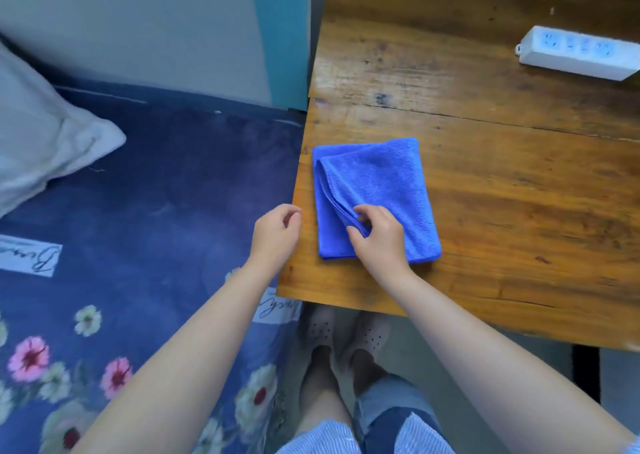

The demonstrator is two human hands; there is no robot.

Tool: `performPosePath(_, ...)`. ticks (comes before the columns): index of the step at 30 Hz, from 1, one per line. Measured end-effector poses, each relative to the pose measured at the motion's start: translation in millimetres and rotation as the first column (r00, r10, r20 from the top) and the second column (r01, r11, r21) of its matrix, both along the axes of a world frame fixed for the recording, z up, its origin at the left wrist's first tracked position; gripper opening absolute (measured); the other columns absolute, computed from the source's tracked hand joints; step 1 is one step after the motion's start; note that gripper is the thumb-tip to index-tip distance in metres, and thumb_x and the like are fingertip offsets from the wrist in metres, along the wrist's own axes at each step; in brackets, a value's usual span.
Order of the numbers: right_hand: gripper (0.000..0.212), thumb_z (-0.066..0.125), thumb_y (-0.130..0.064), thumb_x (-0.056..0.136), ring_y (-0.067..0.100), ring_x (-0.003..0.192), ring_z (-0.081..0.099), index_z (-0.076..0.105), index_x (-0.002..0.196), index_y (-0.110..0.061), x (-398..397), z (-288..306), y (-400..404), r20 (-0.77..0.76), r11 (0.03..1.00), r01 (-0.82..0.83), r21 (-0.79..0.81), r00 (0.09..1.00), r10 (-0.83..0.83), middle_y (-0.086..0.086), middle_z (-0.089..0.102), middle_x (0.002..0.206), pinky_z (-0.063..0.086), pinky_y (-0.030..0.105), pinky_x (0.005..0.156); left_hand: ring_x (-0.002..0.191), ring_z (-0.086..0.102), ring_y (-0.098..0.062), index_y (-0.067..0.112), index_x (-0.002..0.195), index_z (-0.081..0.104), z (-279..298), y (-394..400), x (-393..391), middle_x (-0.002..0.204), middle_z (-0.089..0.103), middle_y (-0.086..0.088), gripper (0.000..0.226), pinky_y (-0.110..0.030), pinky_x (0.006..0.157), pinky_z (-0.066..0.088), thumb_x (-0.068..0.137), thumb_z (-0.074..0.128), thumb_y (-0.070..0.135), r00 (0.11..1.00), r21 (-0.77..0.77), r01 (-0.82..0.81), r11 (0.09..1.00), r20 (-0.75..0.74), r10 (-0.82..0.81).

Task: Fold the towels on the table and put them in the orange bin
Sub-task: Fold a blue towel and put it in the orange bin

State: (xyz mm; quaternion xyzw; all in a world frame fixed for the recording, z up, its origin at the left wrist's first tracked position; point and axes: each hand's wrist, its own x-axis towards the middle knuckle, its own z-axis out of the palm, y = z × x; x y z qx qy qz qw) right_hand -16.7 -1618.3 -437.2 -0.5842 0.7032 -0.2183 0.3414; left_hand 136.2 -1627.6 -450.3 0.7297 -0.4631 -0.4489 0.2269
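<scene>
**Towel folded on surface; transfer to bin outstanding**

We find one blue towel point(375, 197) lying on the wooden surface point(502, 176), near its left edge and close to the front corner. It is already folded into a compact, roughly square pad, with layered edges showing along its left side. We judge the folding of this towel to be complete or nearly so, pending a last tidy of the loose edge.

We see no orange bin in this view and no other towels, so we cannot confirm how many have been dealt with. The placing step for this towel is not yet done.

The right hand point(379, 237) rests on the near part of the towel, its fingers point(360, 216) curled and pinching the folded layers at the inner edge. The forearm reaches in from the lower right.

The left hand point(275, 233) hovers just beside the surface edge, over the bed point(156, 193), fingers loosely curled and holding nothing. It is apart from the towel.

A white power strip point(578, 53) lies at the far right of the surface, well apart from the work.
</scene>
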Motion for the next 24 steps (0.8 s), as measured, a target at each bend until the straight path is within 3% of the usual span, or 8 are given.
performPosePath(4, 0.033, 0.066, 0.001, 0.077, 0.022, 0.089, 0.057, 0.060, 0.109, 0.003, -8.6, 5.5, 0.8, 0.054, 1.000, -0.008, -0.013, 0.998, 0.008, 0.017, 0.063, 0.099, 0.033, 0.006, 0.074, 0.063, 0.056, -0.008, 0.020, 0.076, 0.055, 8.9, -33.0, -21.4, 0.077, 0.059, 0.002, 0.022, -0.018, 0.053, 0.045, 0.093, 0.048, 0.031, 0.970, 0.191, -0.038, 0.981, -0.229, 0.082)
performPosePath(7, 0.038, 0.069, -0.001, 0.075, 0.016, 0.083, 0.053, 0.059, 0.111, 0.000, -23.7, 7.4, 9.9, 0.106, 0.993, -0.097, 0.065, 0.990, 0.090, 0.011, 0.062, 0.095, 0.036, 0.000, 0.070, 0.063, 0.057, -0.013, 0.015, 0.084, 0.053, 8.4, -53.0, -33.9, 0.074, 0.057, 0.000, 0.022, -0.027, 0.062, 0.047, 0.088, 0.055, 0.036, 0.974, 0.275, -0.042, 0.961, -0.203, 0.101)
performPosePath(9, 0.034, 0.071, -0.002, 0.074, 0.023, 0.085, 0.058, 0.062, 0.107, 0.001, -37.8, 9.6, 18.0, 0.075, 0.981, -0.180, 0.066, 0.982, 0.176, 0.012, 0.064, 0.093, 0.038, 0.004, 0.071, 0.063, 0.054, -0.019, 0.017, 0.068, 0.047, 6.8, -59.9, -38.4, 0.063, 0.048, 0.002, 0.026, -0.032, 0.069, 0.047, 0.085, 0.062, 0.030, 0.992, 0.230, -0.031, 0.973, -0.115, 0.059)
performPosePath(11, 0.026, 0.071, 0.000, 0.073, 0.030, 0.089, 0.063, 0.065, 0.098, 0.005, -54.2, 14.7, 21.7, -0.025, 0.971, -0.238, -0.003, 0.971, 0.238, 0.017, 0.067, 0.093, 0.043, 0.018, 0.080, 0.069, 0.052, -0.023, 0.017, 0.062, 0.045, 5.6, -63.0, -41.7, 0.061, 0.047, 0.001, 0.029, -0.035, 0.071, 0.046, 0.083, 0.063, 0.023, 0.999, 0.186, 0.008, 0.982, -0.032, -0.002)
performPosePath(14, 0.035, 0.071, -0.006, 0.063, 0.043, 0.098, 0.062, 0.067, 0.095, 0.007, -78.7, 13.9, 20.5, -0.301, 0.922, -0.380, -0.080, 0.891, 0.341, 0.023, 0.067, 0.101, 0.049, 0.044, 0.088, 0.080, 0.054, -0.020, 0.014, 0.080, 0.056, 8.4, -58.5, -46.1, 0.073, 0.055, 0.001, 0.006, -0.033, 0.076, 0.045, 0.083, 0.061, 0.016, 0.998, 0.042, 0.063, 0.997, 0.030, -0.064)
performPosePath(17, 0.052, 0.081, -0.014, 0.063, 0.052, 0.117, 0.047, 0.065, 0.109, 0.002, -92.2, 7.0, 11.9, -0.466, 0.884, -0.467, 0.018, 0.778, 0.421, 0.026, 0.056, 0.124, 0.033, 0.066, 0.093, 0.080, 0.052, -0.016, 0.005, 0.094, 0.063, 13.3, -54.3, -47.5, 0.082, 0.057, 0.000, 0.012, -0.026, 0.075, 0.041, 0.084, 0.060, 0.012, 0.996, -0.118, 0.088, 0.989, 0.012, -0.087)
performPosePath(21, 0.047, 0.065, -0.018, 0.082, 0.047, 0.134, 0.026, 0.053, 0.126, -0.005, -88.9, -2.3, 3.9, -0.493, 0.889, -0.454, 0.061, 0.760, 0.423, 0.021, 0.036, 0.143, 0.020, 0.059, 0.107, 0.076, 0.051, -0.015, 0.005, 0.097, 0.066, 18.1, -59.4, -42.5, 0.076, 0.058, 0.001, 0.015, -0.025, 0.073, 0.040, 0.087, 0.056, 0.009, 0.997, -0.209, 0.043, 0.977, -0.057, -0.056)
performPosePath(24, 0.050, 0.048, -0.027, 0.093, 0.035, 0.143, 0.005, 0.035, 0.139, -0.012, -82.7, -12.5, 4.4, -0.467, 0.889, -0.445, 0.109, 0.767, 0.441, 0.012, 0.014, 0.153, 0.004, 0.045, 0.116, 0.076, 0.050, -0.017, 0.005, 0.092, 0.066, 11.4, -66.0, -39.6, 0.077, 0.058, -0.002, 0.014, -0.024, 0.067, 0.036, 0.088, 0.054, 0.011, 0.998, -0.175, 0.060, 0.983, 0.019, -0.058)
